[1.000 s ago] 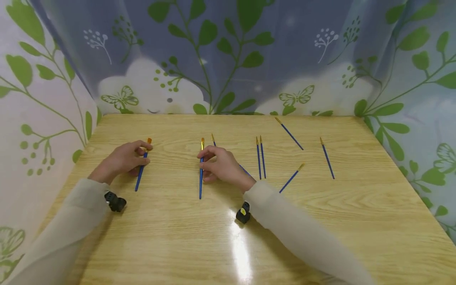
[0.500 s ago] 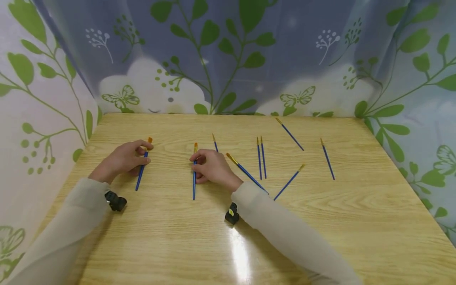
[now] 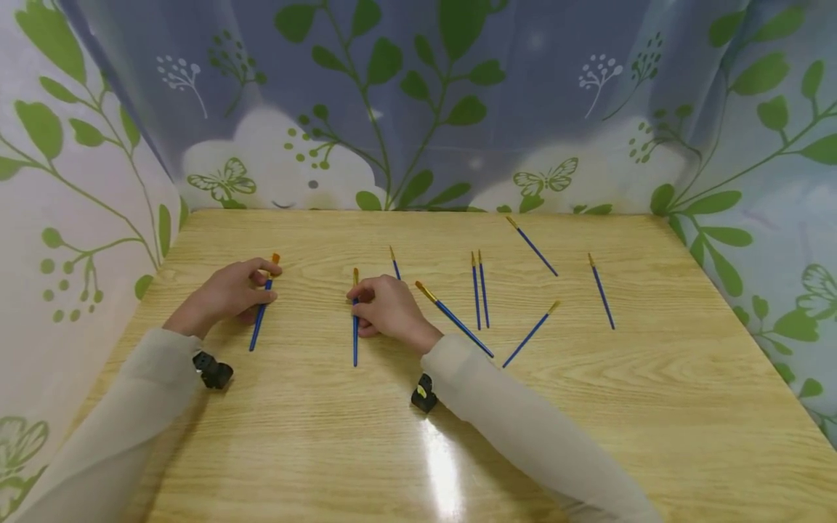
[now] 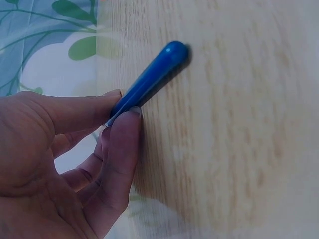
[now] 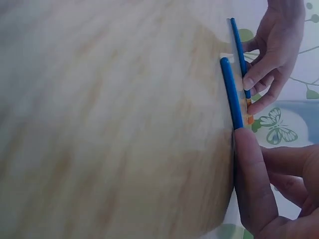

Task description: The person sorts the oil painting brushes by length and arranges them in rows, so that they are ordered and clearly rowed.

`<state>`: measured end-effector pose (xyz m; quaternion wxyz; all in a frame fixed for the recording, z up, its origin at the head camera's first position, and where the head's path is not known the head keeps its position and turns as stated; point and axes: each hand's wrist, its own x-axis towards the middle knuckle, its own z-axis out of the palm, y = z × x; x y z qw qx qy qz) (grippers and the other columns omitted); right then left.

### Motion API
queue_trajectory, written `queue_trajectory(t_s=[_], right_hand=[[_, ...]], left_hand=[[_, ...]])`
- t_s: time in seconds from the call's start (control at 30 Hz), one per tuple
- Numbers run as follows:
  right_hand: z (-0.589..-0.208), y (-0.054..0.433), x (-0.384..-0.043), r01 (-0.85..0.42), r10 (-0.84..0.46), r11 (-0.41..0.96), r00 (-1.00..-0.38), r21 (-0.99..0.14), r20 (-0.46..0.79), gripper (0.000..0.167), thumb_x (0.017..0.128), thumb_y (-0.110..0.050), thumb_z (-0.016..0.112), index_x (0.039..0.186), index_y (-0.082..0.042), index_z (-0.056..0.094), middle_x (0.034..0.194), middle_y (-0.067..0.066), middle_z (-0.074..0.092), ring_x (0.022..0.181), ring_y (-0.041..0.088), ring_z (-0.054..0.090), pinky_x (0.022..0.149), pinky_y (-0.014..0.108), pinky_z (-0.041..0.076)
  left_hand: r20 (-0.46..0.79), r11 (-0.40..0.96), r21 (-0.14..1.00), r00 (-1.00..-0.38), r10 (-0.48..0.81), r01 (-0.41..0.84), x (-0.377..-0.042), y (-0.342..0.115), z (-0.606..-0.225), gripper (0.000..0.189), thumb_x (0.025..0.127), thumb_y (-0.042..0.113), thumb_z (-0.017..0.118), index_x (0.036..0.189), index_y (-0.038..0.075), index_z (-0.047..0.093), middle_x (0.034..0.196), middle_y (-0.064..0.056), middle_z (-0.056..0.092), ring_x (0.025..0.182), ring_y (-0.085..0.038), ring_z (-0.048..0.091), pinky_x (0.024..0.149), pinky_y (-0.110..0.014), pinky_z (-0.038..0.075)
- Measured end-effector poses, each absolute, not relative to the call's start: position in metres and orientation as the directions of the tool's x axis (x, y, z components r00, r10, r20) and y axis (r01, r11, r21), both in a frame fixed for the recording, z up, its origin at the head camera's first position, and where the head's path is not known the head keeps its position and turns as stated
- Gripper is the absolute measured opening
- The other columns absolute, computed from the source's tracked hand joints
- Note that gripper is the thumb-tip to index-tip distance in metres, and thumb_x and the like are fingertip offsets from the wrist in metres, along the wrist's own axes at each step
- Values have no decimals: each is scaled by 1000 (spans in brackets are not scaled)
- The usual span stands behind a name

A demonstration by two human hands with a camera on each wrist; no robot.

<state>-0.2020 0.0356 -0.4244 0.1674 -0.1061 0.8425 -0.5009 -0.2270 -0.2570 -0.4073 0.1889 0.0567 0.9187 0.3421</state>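
At the left of the table, my left hand [image 3: 232, 290] pinches a blue paintbrush [image 3: 258, 327] with orange bristles between thumb and fingers. The left wrist view shows the rounded end of that brush's handle [image 4: 167, 62] sticking out past the fingertips. My right hand [image 3: 386, 305], nearer the middle, pinches a second blue paintbrush [image 3: 355, 345], its bristles pointing to the back. Part of this brush is hidden behind the fingers. In the right wrist view its blue handle [image 5: 230, 89] extends beyond the thumb, close over the table.
Right behind the right hand lie a thin brush [image 3: 395, 263] and a thicker slanted brush [image 3: 454, 319]. Farther right are a parallel pair of thin brushes [image 3: 476, 298], plus a slanted brush [image 3: 530, 334], one at the back [image 3: 536, 250] and one at the right [image 3: 601, 294]. Patterned curtains [image 3: 418, 102] border the table.
My right hand has moved a little left and toward me with its brush, and the thicker slanted brush has come into full view. The left hand has stayed put.
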Motion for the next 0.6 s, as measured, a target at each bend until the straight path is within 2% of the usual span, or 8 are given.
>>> queue_trajectory(t_s=[0.17, 0.3, 0.47, 0.6], right_hand=[[-419, 42, -197, -33, -350, 471, -924, -881, -153, 23, 105, -6, 71, 126, -4, 79, 115, 12, 71, 66, 11, 71, 63, 26, 64], [-413, 54, -194, -35, -367, 459, -918, -888, -154, 28, 106, -12, 72, 133, -8, 76, 125, 11, 70, 71, 16, 73, 64, 27, 63], [-405, 71, -189, 23, -375, 409, -907, -912, -191, 36, 107, -13, 72, 143, -11, 70, 130, 11, 65, 90, 28, 78, 74, 34, 67], [-401, 87, -187, 6, -368, 409, -914, -912, -172, 38, 108, -14, 72, 145, -10, 68, 129, 11, 65, 95, 30, 76, 76, 37, 68]], left_hand=[[-313, 755, 655, -921, 231, -33, -227, -257, -409, 50, 110, 10, 65, 155, -4, 48, 135, -28, 49, 85, -24, 65, 70, -35, 61], [-312, 753, 657, -921, 234, -32, -227, -258, -411, 50, 110, 10, 65, 155, -3, 49, 134, -27, 48, 85, -23, 65, 69, -35, 62], [-322, 748, 662, -918, 232, -43, -228, -258, -410, 50, 111, 11, 64, 156, -2, 49, 135, -26, 48, 89, -25, 65, 71, -35, 62], [-323, 746, 665, -918, 229, -49, -227, -258, -409, 51, 111, 12, 64, 157, -1, 48, 137, -27, 47, 91, -26, 65, 72, -35, 62]])
